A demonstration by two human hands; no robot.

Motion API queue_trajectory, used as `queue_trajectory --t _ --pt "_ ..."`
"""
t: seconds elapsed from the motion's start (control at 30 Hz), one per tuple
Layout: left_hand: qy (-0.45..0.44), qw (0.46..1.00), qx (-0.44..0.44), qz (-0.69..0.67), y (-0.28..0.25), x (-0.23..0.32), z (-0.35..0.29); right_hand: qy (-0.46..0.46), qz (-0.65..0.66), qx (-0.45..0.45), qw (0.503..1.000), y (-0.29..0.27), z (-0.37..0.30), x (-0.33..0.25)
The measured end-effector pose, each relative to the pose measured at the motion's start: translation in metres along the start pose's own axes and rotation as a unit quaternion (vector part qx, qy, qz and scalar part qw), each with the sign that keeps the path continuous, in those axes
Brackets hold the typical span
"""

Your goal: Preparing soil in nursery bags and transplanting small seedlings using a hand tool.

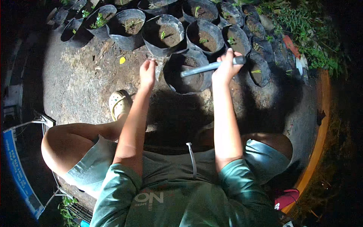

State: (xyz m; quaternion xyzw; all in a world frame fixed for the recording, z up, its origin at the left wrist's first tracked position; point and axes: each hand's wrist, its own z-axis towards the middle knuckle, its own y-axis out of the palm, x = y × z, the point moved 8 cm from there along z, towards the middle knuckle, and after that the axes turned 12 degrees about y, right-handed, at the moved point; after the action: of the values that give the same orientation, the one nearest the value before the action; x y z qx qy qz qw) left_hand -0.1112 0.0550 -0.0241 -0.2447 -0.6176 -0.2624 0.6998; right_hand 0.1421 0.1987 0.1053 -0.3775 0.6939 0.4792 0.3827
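The right hand (224, 70) is grasping a grey rod-like tool (200, 69), whose dark end is poking out past the fingers on the right while its pale end is reaching inside the rim of a black pot (168, 77). Soil (193, 82) is lying in this pot; whether the tool is touching it, one cannot tell. The left hand (148, 73) is hovering just beside the pot's left side, its fingers curling inward; whether they are pinching anything, one cannot tell. Beyond the pot, rows of similar black pots (128, 42) are standing close together, several bearing small green seedlings (163, 35). A yellow leaf (122, 60) is lying on the ground (83, 87), and a pale clog (119, 104) is resting near the left forearm.
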Motion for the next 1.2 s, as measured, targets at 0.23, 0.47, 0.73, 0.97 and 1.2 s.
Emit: queue_trajectory --t 0.23,0.47,0.73,0.97,1.2 --pt "0.053 0.844 -0.091 0.526 0.008 0.03 -0.027 -0.082 0.035 -0.16 0.983 0.036 0.015 -0.029" --pt "0.093 0.852 -0.126 0.499 0.016 0.032 -0.028 -0.042 -0.06 -0.228 0.971 0.078 0.026 -0.006" --pt "0.187 0.848 -0.101 0.485 0.018 0.034 -0.031 0.05 -0.121 -0.266 0.955 0.107 0.022 0.026" --pt "0.144 0.899 -0.074 0.406 0.01 0.019 -0.032 0.078 -0.155 -0.41 0.895 0.134 -0.013 0.042" --pt "0.127 0.938 -0.039 0.321 0.005 0.013 -0.032 0.073 -0.141 -0.58 0.799 0.157 -0.067 0.055"
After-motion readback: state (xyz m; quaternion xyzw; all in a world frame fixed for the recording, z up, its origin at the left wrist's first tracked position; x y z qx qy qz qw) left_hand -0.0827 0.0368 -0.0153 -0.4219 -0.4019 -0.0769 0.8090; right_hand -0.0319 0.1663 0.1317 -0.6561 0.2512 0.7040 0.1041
